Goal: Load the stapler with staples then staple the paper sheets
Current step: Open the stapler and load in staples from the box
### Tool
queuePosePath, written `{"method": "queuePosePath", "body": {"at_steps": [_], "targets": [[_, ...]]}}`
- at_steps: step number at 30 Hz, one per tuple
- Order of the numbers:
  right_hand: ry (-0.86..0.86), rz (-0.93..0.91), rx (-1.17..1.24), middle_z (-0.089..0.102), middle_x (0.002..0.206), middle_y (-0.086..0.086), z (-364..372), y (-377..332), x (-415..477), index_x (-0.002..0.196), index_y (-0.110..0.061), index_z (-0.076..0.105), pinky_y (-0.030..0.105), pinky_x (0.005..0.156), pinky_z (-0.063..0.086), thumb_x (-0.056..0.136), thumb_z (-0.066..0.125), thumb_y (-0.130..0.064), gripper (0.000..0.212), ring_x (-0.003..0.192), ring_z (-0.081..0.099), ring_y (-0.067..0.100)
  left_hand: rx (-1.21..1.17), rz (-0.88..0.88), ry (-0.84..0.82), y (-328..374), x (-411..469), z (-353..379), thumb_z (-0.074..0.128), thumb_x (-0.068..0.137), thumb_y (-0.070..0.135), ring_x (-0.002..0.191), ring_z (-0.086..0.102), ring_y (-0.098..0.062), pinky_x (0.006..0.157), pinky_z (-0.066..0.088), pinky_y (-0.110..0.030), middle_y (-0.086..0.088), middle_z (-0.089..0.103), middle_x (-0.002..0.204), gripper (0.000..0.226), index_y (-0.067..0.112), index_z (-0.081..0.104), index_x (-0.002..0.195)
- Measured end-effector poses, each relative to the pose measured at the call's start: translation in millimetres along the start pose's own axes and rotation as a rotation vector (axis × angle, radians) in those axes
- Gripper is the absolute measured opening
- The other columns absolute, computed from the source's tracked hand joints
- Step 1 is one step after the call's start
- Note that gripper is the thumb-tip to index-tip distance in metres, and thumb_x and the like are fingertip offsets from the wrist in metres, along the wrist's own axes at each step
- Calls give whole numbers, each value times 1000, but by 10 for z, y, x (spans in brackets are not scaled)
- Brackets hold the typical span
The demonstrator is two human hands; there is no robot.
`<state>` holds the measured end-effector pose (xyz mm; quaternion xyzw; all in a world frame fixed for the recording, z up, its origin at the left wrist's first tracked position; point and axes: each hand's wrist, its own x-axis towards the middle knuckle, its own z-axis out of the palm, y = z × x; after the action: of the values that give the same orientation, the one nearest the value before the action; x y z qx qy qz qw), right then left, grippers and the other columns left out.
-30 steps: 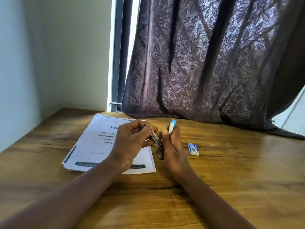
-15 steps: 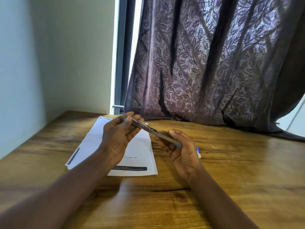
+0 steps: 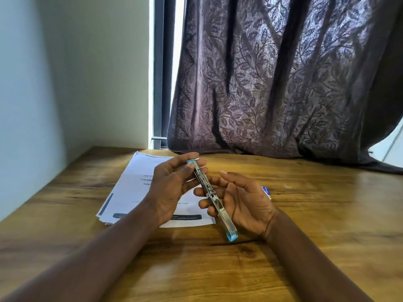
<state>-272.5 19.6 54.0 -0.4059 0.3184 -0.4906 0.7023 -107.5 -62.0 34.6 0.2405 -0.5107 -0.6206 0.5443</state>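
The stapler (image 3: 212, 198) is swung fully open into one long metal strip with blue ends, and it hangs above the table between my hands. My left hand (image 3: 172, 188) pinches its far end between thumb and fingers. My right hand (image 3: 242, 203) lies palm-up under the middle, fingers relaxed and supporting the strip. A stack of printed paper sheets (image 3: 135, 188) lies on the table under my left hand. A small blue and white staple box (image 3: 266, 191) peeks out behind my right hand.
The wooden table (image 3: 327, 214) runs to a pale wall on the left. A dark patterned curtain (image 3: 283, 83) hangs at the back, its hem resting on the far table edge. A window frame (image 3: 162, 73) stands left of the curtain.
The stapler has gone from folded to fully unfolded. It now points toward me, its near blue end lower beside my right wrist. My right hand opened palm-up beneath it.
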Motion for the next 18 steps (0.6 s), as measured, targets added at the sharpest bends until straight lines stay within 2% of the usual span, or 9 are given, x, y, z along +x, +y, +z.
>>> {"method": "queuePosePath", "body": {"at_steps": [2,4,6,8,11,15,18], "targets": [[25,-5,-36,68,105,24,0,31,9,129,-2,59,33,63,59,92,58,-35,50,78,71,31,116,31,-35,-6,-28,25,56,102,6,104,76,-21,83,61,-34,-4,79,113,26,14,72,121],[56,-17,-84,70,101,20,3,61,23,131,-1,59,29,61,56,90,60,-36,54,76,70,28,264,85,-48,-9,-64,44,59,101,10,95,75,-9,81,54,-32,3,80,109,23,19,74,117],[94,-21,-120,70,96,15,6,84,51,130,-2,62,26,59,50,92,61,-38,53,73,68,23,312,120,-44,-16,-103,74,61,100,12,86,73,-3,78,48,-29,7,81,105,21,21,75,113],[134,-20,-147,70,89,11,14,103,82,119,-5,68,23,54,46,95,61,-40,43,68,64,19,298,132,-34,-18,-128,102,62,99,11,85,75,-7,78,52,-29,7,81,102,21,23,75,110],[196,-40,-204,68,80,7,8,131,115,105,-10,71,22,49,42,97,61,-39,32,61,60,15,280,120,-39,-16,-139,125,62,99,10,93,76,-21,91,57,-42,5,81,103,23,26,76,108],[232,-64,-213,68,77,8,14,141,120,100,-9,72,20,45,41,96,61,-33,27,58,58,15,275,95,-50,-14,-121,114,63,99,10,84,72,-17,94,59,-49,3,81,106,23,25,76,108],[251,-62,-212,68,76,8,31,140,115,97,-8,73,21,45,41,97,57,-30,26,56,57,15,271,89,-52,-16,-114,112,62,99,8,86,74,-19,96,59,-53,0,81,107,22,20,76,111]]}}
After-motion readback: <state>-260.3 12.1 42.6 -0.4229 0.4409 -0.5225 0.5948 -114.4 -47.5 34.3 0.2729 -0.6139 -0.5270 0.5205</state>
